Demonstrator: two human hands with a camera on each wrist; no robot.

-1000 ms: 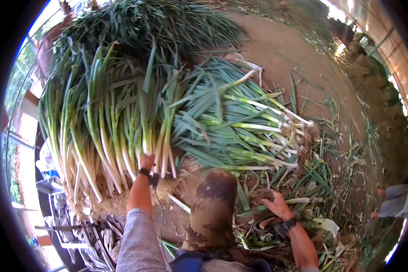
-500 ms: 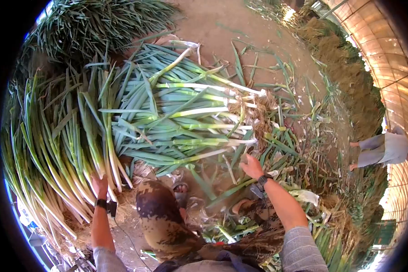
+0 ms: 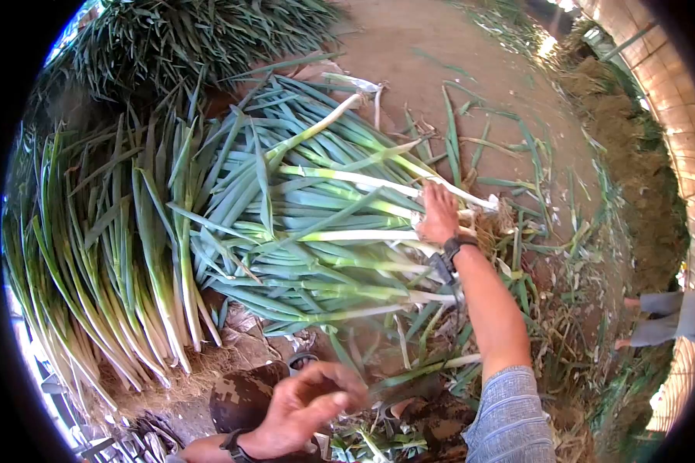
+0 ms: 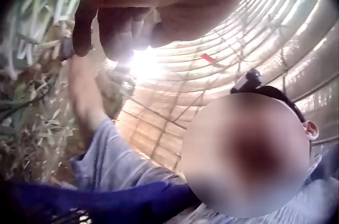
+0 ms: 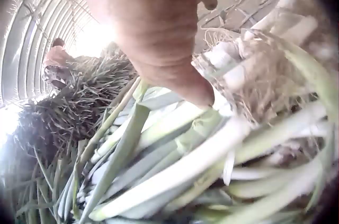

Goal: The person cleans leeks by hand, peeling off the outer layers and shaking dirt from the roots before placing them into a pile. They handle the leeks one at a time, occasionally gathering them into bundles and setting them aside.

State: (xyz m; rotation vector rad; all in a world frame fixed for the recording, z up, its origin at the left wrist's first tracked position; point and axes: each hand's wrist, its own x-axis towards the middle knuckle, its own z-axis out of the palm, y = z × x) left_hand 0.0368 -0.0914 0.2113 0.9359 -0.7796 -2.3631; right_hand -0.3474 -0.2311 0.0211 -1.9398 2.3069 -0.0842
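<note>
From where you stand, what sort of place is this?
Probably a farm polytunnel where a harvest gets sorted: an arched ribbed roof overhead, a bare earth floor, and heaps of leeks or long onions with roots on.

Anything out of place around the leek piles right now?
Nothing looks damaged, but loose leaves lie scattered over the dirt floor beside the middle leek pile that the right hand rests on; one stalk on top sticks out askew.

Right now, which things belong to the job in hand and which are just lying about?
In hand: right hand resting on the sideways leek pile; left hand raised, holding nothing.
Lying about: second leek stack; cut leaves on the ground; heap of green tops; another person.
</note>
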